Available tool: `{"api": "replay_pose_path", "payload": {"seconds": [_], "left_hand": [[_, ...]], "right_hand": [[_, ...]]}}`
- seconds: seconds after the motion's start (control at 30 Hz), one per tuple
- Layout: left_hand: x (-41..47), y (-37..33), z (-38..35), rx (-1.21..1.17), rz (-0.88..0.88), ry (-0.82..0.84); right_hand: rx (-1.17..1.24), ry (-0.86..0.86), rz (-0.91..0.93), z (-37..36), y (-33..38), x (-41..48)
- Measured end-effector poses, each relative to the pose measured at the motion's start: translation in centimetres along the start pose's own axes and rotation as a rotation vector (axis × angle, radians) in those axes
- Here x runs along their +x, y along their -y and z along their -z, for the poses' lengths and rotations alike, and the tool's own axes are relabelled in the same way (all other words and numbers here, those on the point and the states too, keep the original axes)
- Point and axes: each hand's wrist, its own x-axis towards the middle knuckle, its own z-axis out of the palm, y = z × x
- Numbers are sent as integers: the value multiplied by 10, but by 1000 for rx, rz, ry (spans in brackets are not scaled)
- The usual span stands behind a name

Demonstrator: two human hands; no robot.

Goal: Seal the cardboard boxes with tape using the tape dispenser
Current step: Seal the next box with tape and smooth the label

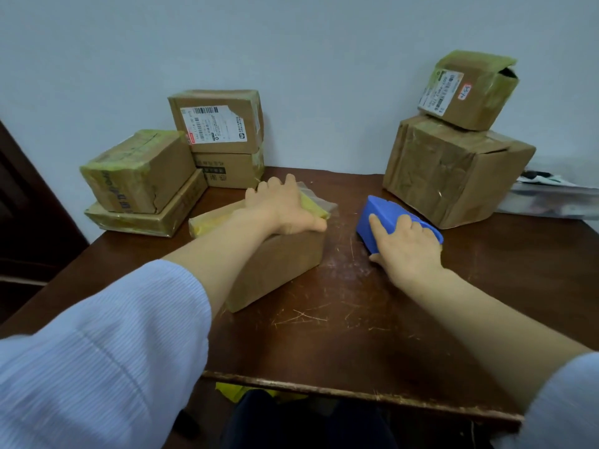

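Two hands: both over table [340, 319]
Left hand [285, 207]: flat, fingers relaxed, pressing cardboard box [278, 264] beneath it
Right hand [410, 251]: grasping blue tape dispenser [389, 205], beneath its palm, on table

Both arms stretched out, pale sleeves pushed up. Left hand [285, 209] lies palm-down, fingers aimed around 1 o'clock, pressing on a box [278, 264]. Right hand [406, 246] reaches toward 11 o'clock, fingers curled over the tape dispenser [372, 218].
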Motion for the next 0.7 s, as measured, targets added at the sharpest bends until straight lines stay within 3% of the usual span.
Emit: {"api": "replay_pose_path", "payload": {"seconds": [0.1,0.17,0.23,0.27,0.37,0.43,0.47,0.6,0.7], "left_hand": [[-5,-2,1,-48,48,-5],[-8,-2,4,-82,88,4],[-10,2,7,-162,131,34],[-10,4,10,-237,144,51],[-12,16,19,-426,132,28],[-16,27,20,-445,157,-14],[-18,33,19,-480,179,-25],[-23,49,5,-765,309,-34],[-23,51,-5,-686,351,-95]], "right_hand": [[-10,-23,7,-14,-1,1],[-2,-180,7,-17,0,-1],[198,-450,30,-14,7,-5],[374,-458,42,-5,13,-9],[1146,-12,-58,29,39,-14],[1572,145,-200,41,50,-5],[1648,167,-233,45,54,0],[1500,169,-229,60,66,17],[1306,153,-149,72,77,29]]}}
